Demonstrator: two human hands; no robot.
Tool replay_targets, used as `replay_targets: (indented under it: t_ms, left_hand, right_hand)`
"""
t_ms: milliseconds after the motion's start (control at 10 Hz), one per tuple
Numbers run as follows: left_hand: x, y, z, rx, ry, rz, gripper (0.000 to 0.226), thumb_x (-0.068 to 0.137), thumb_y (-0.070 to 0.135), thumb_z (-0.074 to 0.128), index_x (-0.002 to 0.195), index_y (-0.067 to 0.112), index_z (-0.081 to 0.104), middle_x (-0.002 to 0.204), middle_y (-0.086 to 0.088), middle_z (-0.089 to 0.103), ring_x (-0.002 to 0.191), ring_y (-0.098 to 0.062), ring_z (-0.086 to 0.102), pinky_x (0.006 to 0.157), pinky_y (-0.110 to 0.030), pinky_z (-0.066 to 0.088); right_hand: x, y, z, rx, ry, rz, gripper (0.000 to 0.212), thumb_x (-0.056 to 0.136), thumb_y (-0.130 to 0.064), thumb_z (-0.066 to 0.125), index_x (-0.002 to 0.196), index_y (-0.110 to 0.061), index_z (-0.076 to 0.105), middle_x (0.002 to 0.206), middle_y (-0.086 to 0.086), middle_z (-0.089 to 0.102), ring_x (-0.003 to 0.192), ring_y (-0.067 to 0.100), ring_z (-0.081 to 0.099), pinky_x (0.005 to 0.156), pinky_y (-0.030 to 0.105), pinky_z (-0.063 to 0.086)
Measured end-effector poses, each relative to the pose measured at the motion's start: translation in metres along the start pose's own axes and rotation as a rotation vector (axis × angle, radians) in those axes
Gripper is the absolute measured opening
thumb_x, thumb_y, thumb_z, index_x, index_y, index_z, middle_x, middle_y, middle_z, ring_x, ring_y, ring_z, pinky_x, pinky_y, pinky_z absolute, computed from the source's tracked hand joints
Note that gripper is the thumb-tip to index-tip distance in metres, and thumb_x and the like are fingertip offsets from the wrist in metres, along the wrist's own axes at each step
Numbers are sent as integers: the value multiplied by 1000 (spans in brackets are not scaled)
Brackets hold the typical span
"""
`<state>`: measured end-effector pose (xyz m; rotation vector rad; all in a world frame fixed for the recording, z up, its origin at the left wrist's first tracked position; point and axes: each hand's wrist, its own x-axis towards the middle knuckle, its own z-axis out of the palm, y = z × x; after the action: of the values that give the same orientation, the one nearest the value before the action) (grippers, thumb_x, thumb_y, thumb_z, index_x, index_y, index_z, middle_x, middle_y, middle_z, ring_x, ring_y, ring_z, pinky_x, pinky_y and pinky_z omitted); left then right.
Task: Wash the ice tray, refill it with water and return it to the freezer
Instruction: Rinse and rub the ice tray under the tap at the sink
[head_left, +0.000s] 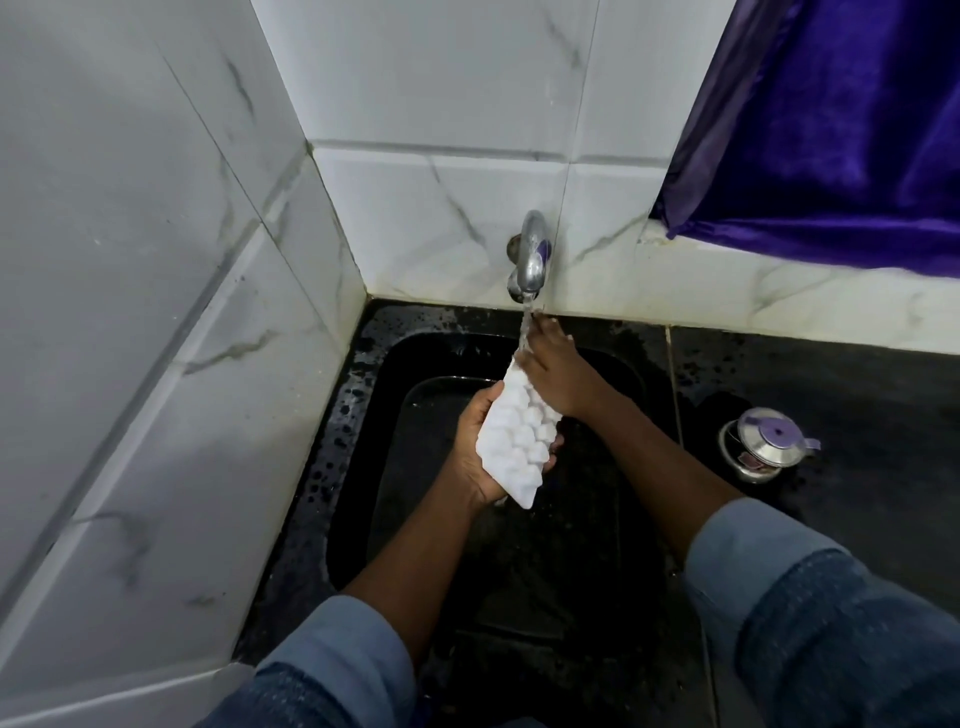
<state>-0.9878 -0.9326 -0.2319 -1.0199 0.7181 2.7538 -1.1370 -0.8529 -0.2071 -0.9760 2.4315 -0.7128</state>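
Left hand (480, 457) cups the white ice tray (514, 439) from below, fingers wrapped round its lower edge; right hand (550, 371) grips the upper end. Tray tilted, bumpy underside facing the camera, top end under the stream from the tap (530, 260), likely so water sheets down its length and drains into the black sink (363, 415). Washing stage, by my reading. Steel lidded pot (763, 441) sits apart on wet counter (831, 374).

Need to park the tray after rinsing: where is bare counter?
The black counter right of the sink is bare between the wall tiles and the steel lidded pot, and again nearer than the pot. The sink holds both hands and the ice tray.
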Motion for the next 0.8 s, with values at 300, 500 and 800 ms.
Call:
replay_targets:
  t_ms: [300,500,800]
  left_hand:
    - [-6,-9,16,-167,3,104,43,110,30,45,124,5,78,111,-10,78,113,-19,75,101,-31,59]
    - [-15,-10,7,60,88,85,44,97,55,62,121,20,73,101,-2,82,100,-24,74,106,-49,53]
    - [-19,7,6,-43,78,140,47,94,52,66,126,18,72,102,-2,81,105,-22,70,103,-43,52]
  right_hand:
    - [-66,-29,46,-41,16,-56,57,112,-25,35,164,-2,25,174,14,18,162,21,13,131,32,11]
    - [-40,-33,21,-102,-56,65,61,111,-36,31,169,-22,16,177,-4,6,163,34,-3,125,65,7]
    - [-42,-36,32,179,-70,-45,62,116,-34,33,169,-16,6,176,1,-8,161,16,-14,131,38,-4]
